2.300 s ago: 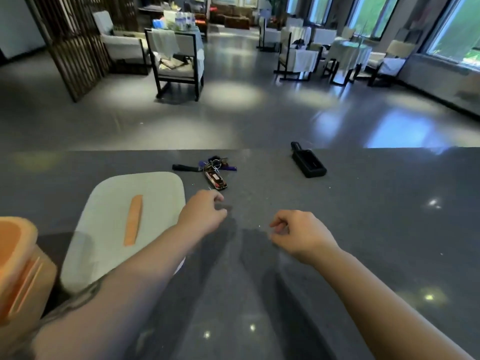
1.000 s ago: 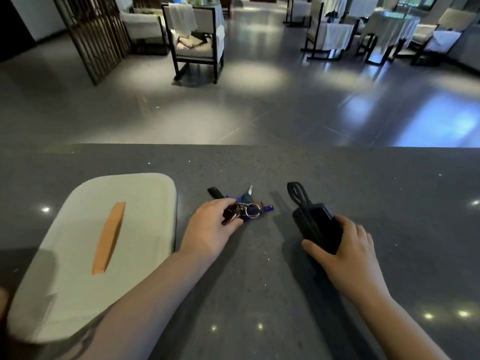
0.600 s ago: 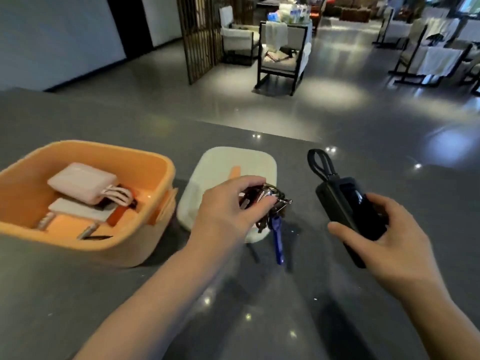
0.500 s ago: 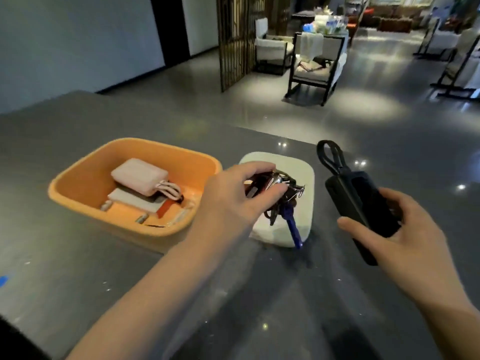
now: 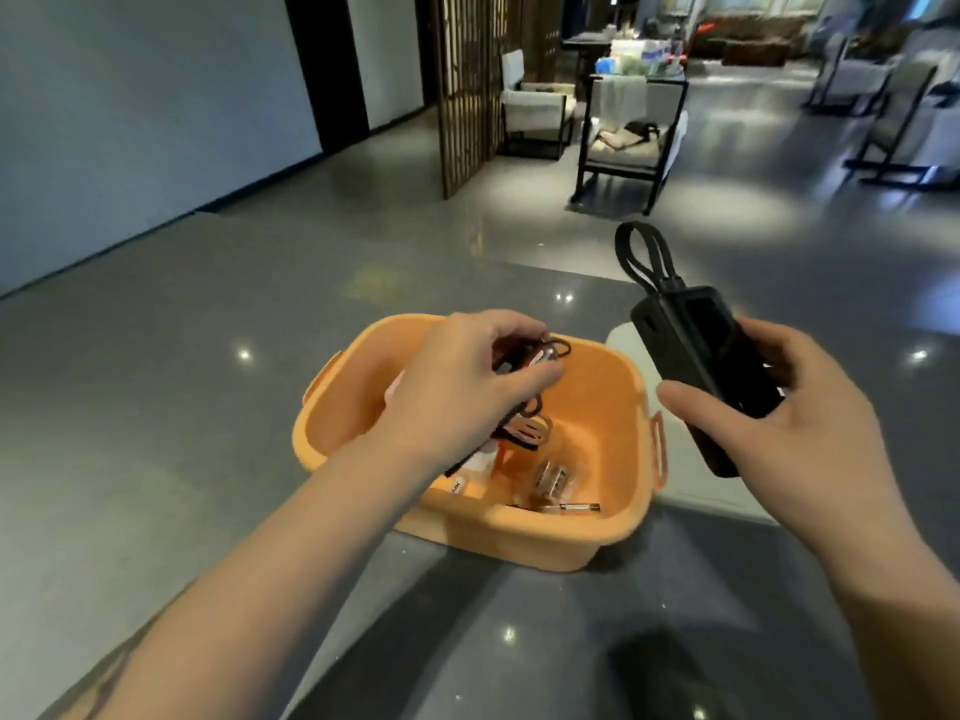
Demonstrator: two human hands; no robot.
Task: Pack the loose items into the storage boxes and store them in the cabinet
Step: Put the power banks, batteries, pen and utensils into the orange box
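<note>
Head view: right hand (image 5: 789, 439) holds power bank (image 5: 701, 366), loop end pointing away

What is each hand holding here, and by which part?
The left hand pinches the key bunch at its top, over the orange box. The right hand grips the black power bank around its lower body.

A dark grey, polished stone counter (image 5: 156, 407) with fine speckles mirrors small points of ceiling light across its top. On it stands an open orange storage box (image 5: 519, 537), lidless, with a latch tab on each of its left and right sides. Just beside the box on the right lies a flat pale lid (image 5: 701, 493), its near part showing past the box's wall. Soft shadows fall on the near counter.
</note>
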